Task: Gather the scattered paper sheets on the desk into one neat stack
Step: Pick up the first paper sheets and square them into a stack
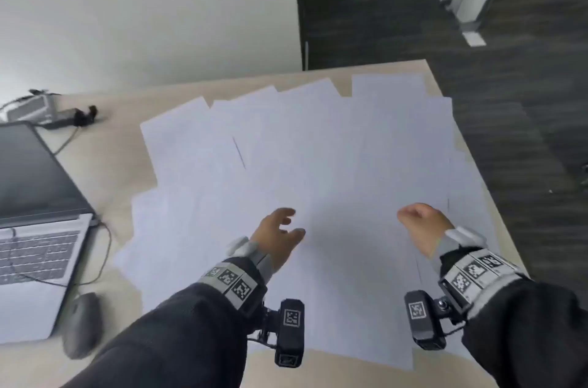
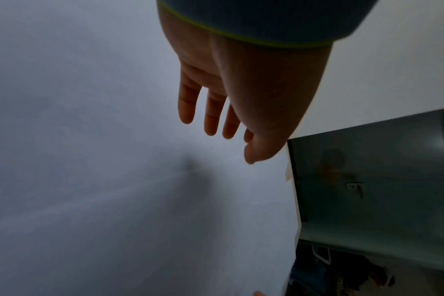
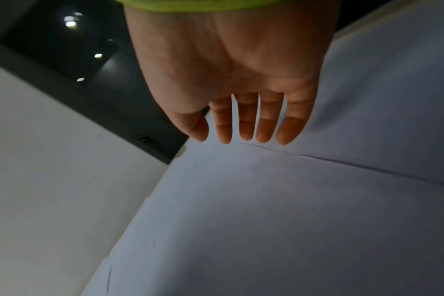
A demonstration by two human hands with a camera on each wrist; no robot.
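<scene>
Many sheets: a whole mess of white paper sheets is being left spread and overlapping across the desk, reaching its far right corner and right edge, nothing stacked so far.
Left hand: the left hand is being held just over the near middle of the sheets, fingers straight and a bit spread, nothing gripped.
Right hand: the right hand is being held over the sheets nearer the right edge, fingers relaxed and side by side, nothing gripped either.
Containers: honestly, none are being shown.
Left side of desk: a laptop is being kept open there, with a mouse just beside its near corner.
</scene>
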